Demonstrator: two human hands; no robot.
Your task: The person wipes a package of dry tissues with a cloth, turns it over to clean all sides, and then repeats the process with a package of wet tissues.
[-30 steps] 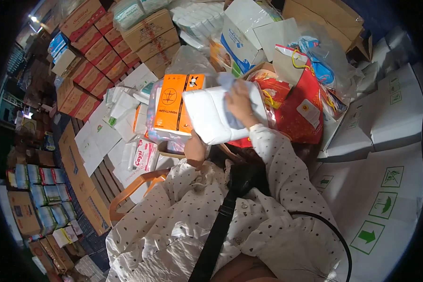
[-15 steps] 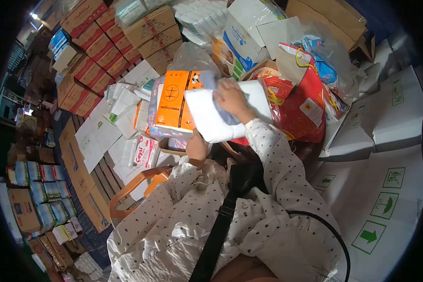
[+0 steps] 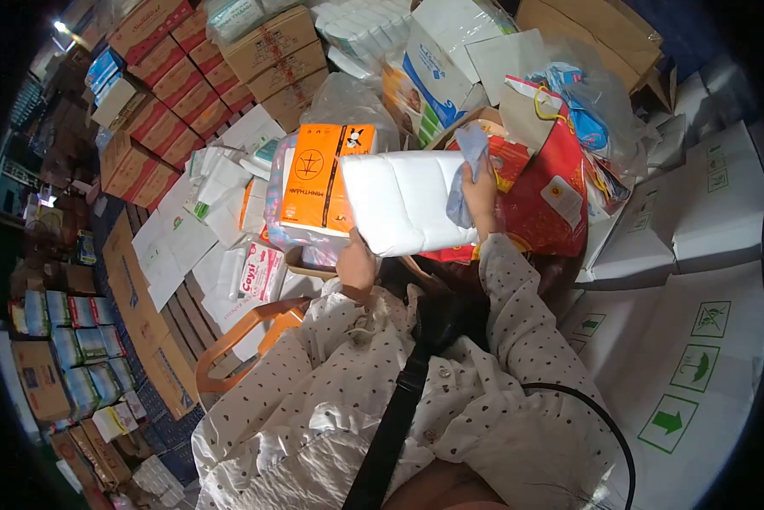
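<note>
The right hand [image 3: 482, 197] pinched one blue cloth [image 3: 460, 202] at the right end of one white pack [image 3: 407, 204]. The left hand [image 3: 356, 265] pinched the white pack's near left corner, with some fingers hidden. The white pack was up in front of the person, between the two hands. Just left of it was one big orange pack [image 3: 316, 177]. Just right was one big red bag [image 3: 539, 217]. One pink pack [image 3: 260, 274] lay farther left, near one chair arm [image 3: 229, 342]. Three brown boxes [image 3: 273, 61] were stacked at the back.
</note>
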